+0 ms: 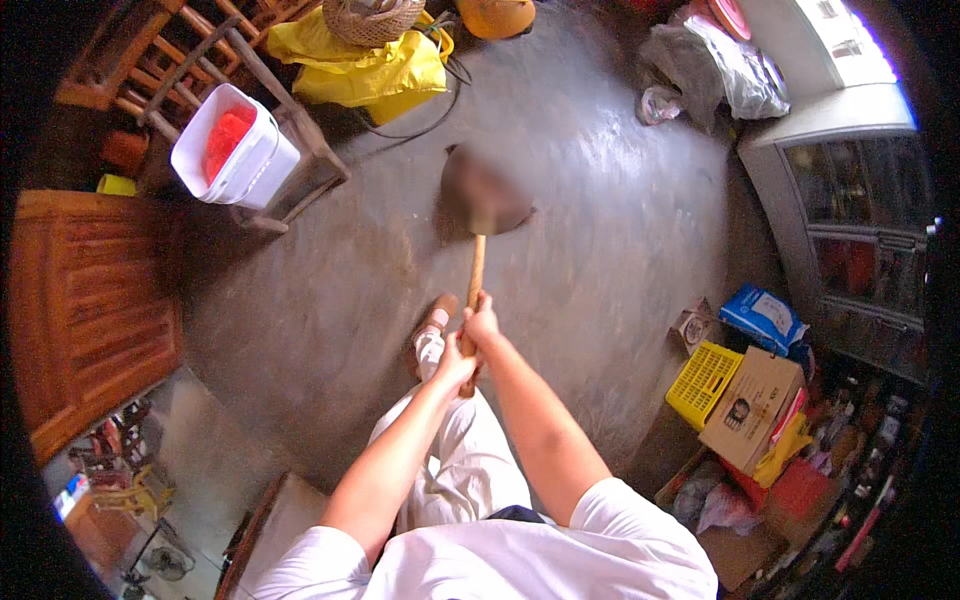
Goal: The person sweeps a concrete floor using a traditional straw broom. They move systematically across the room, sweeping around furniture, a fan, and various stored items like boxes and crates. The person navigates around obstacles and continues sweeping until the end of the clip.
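Note:
Both of my hands are wrapped round the pale wooden handle (477,262) of a long-handled tool. My right hand (481,320) grips it higher up, toward the tool's head. Just below, my left hand (457,360) closes on the handle near its butt end. The wide, dark brown tool head (487,190) is out ahead of me, over or against the grey floor. It is blurred, so I cannot tell its exact kind or whether it touches the floor.
A white bucket (265,160) with something red inside stands on a wooden stool (318,140) at the left. Yellow bags (370,75) lie behind it. To the right are a yellow crate (703,385), a cardboard box (752,410) and a glass-fronted cabinet (850,180). A wooden door (110,300) is at far left.

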Demonstrator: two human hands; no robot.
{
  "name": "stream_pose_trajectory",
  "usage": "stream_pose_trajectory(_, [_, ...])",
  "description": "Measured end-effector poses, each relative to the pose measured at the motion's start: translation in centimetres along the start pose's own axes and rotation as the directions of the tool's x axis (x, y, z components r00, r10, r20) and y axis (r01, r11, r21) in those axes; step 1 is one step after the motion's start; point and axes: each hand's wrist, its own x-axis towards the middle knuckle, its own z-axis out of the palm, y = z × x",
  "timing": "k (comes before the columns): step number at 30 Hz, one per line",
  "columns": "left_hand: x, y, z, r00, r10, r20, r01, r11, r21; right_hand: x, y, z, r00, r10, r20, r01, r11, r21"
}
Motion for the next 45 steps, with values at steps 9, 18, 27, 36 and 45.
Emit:
stream_pose_trajectory(9, [-16.1,-3.6,-1.3,0.977,-0.188,-0.106,0.202,0.969,0.141,-18.4,5.1,1.6,0.995,-0.029,-0.096,0.044,0.986,0.16])
stream_pose_trajectory(18, [-10.0,-3.9,17.9,0.97,-0.083,0.228,0.003,0.943,0.332,-13.2,8.1,-20.1,0.888,-0.011,-0.459,0.108,0.977,0.186])
stream_pose_trajectory(27, [0.6,-9.0,37.3,0.953,-0.143,0.268,0.009,0.895,0.447,1.3,19.5,-37.4,0.888,0.282,-0.364,-0.134,0.914,0.382])
stream_pose_trajectory(36, [-11.3,-12.2,25.4,0.973,-0.19,-0.129,0.227,0.876,0.424,-11.4,16.9,-24.3,0.989,0.134,-0.059,-0.123,0.978,0.171])
stream_pose_trajectory(45, [-16.5,-9.7,30.4,0.99,-0.139,0.013,0.132,0.959,0.249,-16.3,14.0,-31.0,0.987,0.161,-0.02,-0.154,0.968,0.199])
